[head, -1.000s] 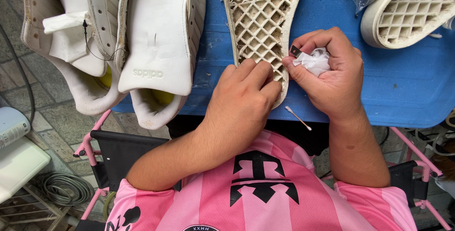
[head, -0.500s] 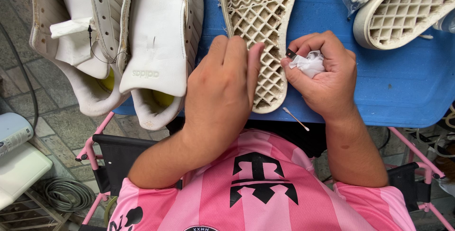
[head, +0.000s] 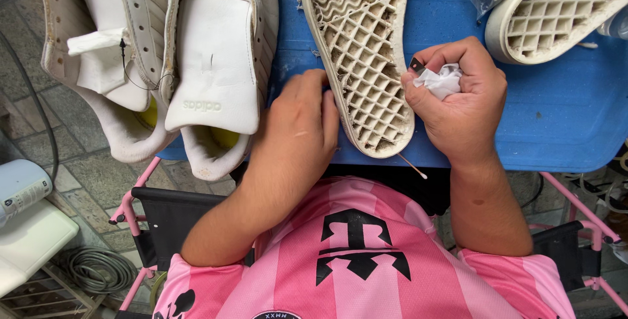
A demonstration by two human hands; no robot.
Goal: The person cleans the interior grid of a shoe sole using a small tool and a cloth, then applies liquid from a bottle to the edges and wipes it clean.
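Head view: grimy waffle-patterned sole [head: 366,64], left hand [head: 297,129] flat beside, right hand [head: 458,100] clenching tissue [head: 439,80].

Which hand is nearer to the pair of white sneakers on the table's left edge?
The left. The left hand rests just beside the white sneakers, holding the upturned shoe sole. The right hand, clutching a crumpled tissue, is beyond that sole.
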